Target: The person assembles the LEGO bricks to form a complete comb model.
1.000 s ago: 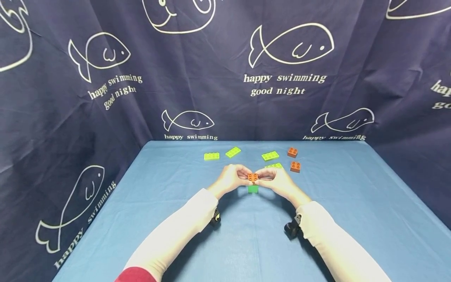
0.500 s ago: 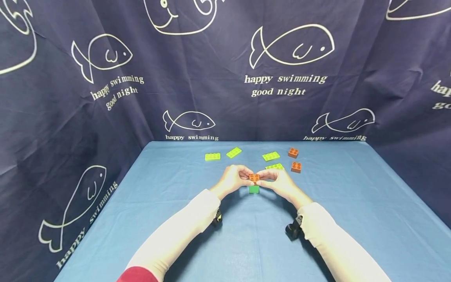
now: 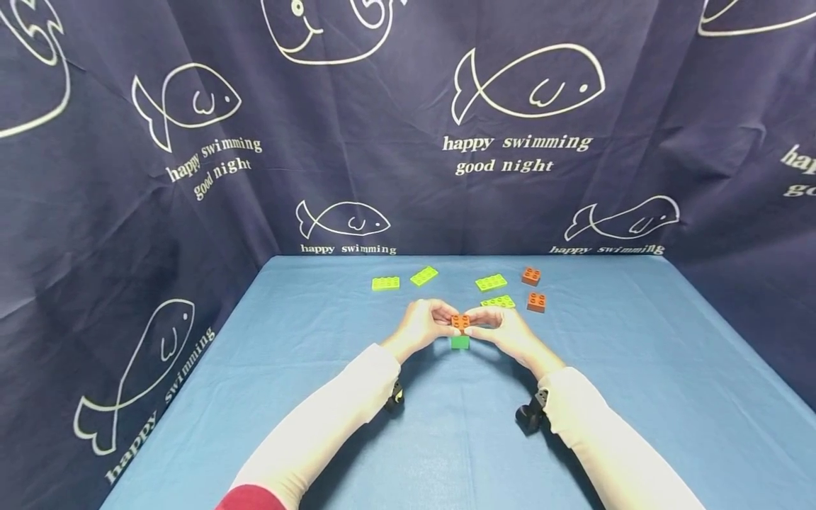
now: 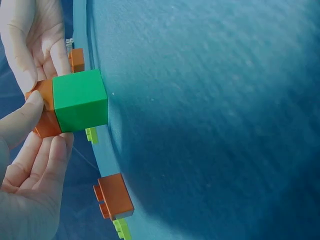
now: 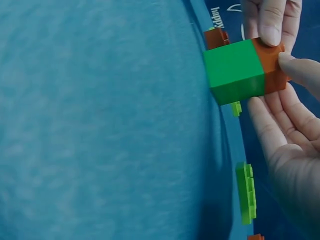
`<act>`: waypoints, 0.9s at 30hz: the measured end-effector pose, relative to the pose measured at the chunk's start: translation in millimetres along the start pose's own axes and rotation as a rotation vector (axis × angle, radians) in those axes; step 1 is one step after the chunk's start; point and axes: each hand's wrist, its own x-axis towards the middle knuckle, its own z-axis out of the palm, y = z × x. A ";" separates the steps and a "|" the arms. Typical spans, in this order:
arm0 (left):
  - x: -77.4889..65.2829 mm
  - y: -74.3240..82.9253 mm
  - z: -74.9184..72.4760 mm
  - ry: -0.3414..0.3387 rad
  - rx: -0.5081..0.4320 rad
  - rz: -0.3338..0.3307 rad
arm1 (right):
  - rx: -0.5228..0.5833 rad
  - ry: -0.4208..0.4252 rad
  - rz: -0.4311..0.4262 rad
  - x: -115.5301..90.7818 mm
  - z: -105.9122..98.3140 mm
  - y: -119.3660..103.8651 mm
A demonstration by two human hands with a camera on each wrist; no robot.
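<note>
Between both hands is an orange toy building brick [image 3: 460, 321], studs up, joined on top of a green brick [image 3: 460, 343]. My left hand [image 3: 422, 326] pinches the orange brick from the left, its thumb [image 4: 24, 120] on the near face. From the other side, my right hand [image 3: 501, 330] pinches the same brick between thumb and fingers. The green brick [image 4: 81, 100] hangs below the fingers, its plain sides showing in both wrist views. Where the two bricks meet on the far side is hidden by the fingers.
Lime-green studded plates lie beyond the hands, such as one at back left [image 3: 385, 283] and one right of centre [image 3: 491, 282]. Two orange bricks, one farther back [image 3: 531, 276] and one nearer [image 3: 536, 302], stand at the right. A dark printed curtain [image 3: 408, 142] borders the blue table [image 3: 472, 439].
</note>
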 end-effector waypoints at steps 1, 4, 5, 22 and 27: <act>-0.1 0.1 0.4 0.001 -0.005 0.002 | 0.001 -0.003 0.004 0.0 -0.5 0.1; -0.8 0.6 1.0 0.001 -0.024 0.001 | 0.007 -0.010 0.015 0.7 -1.6 -0.2; -0.9 0.7 1.1 0.002 -0.028 -0.001 | 0.010 -0.012 0.017 1.2 -1.7 -0.6; 2.3 0.2 3.9 0.013 -0.043 -0.022 | -0.076 0.023 0.026 5.4 -26.5 -4.2; 2.7 0.0 3.1 0.006 -0.050 -0.043 | -0.112 0.086 0.025 10.3 -37.1 -0.6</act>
